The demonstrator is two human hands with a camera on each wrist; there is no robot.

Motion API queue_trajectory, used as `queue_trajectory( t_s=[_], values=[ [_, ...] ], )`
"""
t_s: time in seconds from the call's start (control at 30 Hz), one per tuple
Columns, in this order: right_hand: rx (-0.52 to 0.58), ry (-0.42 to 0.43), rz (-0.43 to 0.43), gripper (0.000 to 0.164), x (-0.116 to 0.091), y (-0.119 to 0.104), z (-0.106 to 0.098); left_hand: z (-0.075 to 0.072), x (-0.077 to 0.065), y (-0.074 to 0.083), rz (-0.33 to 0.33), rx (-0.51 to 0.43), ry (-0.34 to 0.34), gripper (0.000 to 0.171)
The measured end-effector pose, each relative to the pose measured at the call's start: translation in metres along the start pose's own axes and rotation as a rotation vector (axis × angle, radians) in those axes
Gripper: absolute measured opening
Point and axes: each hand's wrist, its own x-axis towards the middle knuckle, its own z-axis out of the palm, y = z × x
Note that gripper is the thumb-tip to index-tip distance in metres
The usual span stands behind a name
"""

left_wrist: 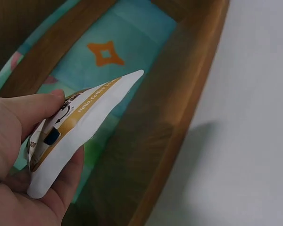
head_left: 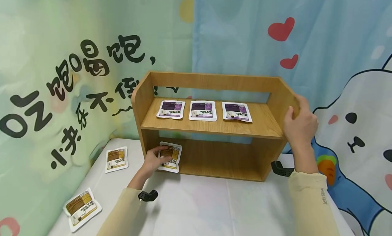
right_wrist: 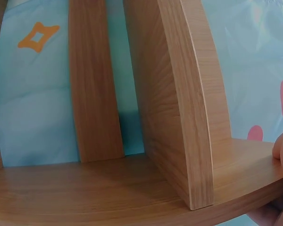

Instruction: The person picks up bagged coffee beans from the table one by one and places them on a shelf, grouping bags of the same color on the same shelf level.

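My left hand (head_left: 154,158) pinches a brown-and-white coffee packet (head_left: 174,157) between thumb and fingers at the left end of the lower shelf (head_left: 214,157). In the left wrist view the packet (left_wrist: 80,122) is tilted, with "Hello, Coffee" lettering along its edge. The right hand (head_left: 301,123) grips the right side panel (head_left: 280,103) of the wooden rack, thumb on the inner face. On the upper shelf (head_left: 205,126) three purple-and-white packets lie in a row: left (head_left: 170,109), middle (head_left: 202,110) and right (head_left: 237,112).
Two more brown-and-white packets lie on the white table to the left, one near the rack (head_left: 116,159) and another closer to the front (head_left: 82,209). Printed curtains (head_left: 232,42) hang behind the rack and along the left side.
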Motion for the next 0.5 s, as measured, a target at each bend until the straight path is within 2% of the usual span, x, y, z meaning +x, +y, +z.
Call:
queue_trajectory(
  t_s=[0.2, 0.5],
  values=[
    [0.009, 0.002, 0.001, 0.041, 0.004, 0.001, 0.002, 0.003, 0.016, 0.009, 0.003, 0.021, -0.001, 0.049],
    [-0.009, 0.014, -0.033, 0.042, 0.004, 0.009, 0.004, 0.015, 0.036, -0.003, -0.024, 0.020, -0.034, 0.049]
  ],
)
